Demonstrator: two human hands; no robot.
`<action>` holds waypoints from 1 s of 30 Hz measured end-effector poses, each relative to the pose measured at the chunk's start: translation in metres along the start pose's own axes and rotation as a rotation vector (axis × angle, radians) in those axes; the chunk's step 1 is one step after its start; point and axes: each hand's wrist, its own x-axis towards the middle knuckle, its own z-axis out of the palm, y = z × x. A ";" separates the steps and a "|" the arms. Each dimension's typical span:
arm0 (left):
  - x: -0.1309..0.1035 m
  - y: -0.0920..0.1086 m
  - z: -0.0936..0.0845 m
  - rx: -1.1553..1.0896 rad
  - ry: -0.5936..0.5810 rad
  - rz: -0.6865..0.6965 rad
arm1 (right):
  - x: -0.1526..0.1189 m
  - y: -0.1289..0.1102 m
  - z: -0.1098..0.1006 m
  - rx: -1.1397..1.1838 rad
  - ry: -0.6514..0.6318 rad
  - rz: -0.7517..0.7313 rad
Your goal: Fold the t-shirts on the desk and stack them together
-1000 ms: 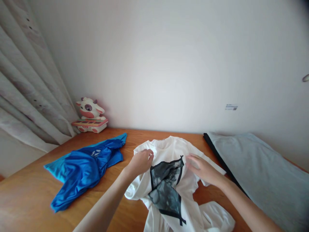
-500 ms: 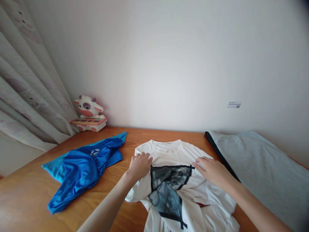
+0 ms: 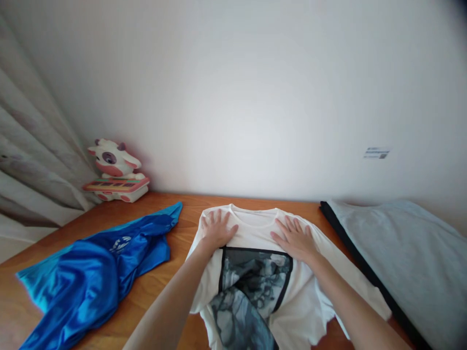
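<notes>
A white long-sleeved shirt (image 3: 251, 233) with a dark grey printed picture on its front lies on the wooden table, collar toward the wall. My left hand (image 3: 218, 229) rests flat on its left shoulder, fingers spread. On the opposite shoulder lies my right hand (image 3: 296, 239), palm down with the fingers apart. Below the hands the print is creased and folded over itself. The shirt's right sleeve stretches out toward the lower right, while the left sleeve is partly hidden by my left forearm. The bottom of the shirt runs out of view.
A crumpled blue shiny garment (image 3: 95, 272) lies on the table (image 3: 153, 296) at left. Behind it stands a cow-shaped toy keyboard (image 3: 116, 170), near a curtain (image 3: 29, 146). A grey cloth with a black edge (image 3: 404, 253) is at right. The wall (image 3: 255, 97) carries a small label (image 3: 377, 153).
Both hands have moved up onto the shirt's shoulders and now lie flat with spread fingers. The upper shirt looks smoother, and its right sleeve extends outward. The view has shifted slightly.
</notes>
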 end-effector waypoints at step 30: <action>-0.189 -0.005 -0.088 -0.260 -0.111 0.307 | -0.102 -0.028 -0.049 0.102 0.342 -0.309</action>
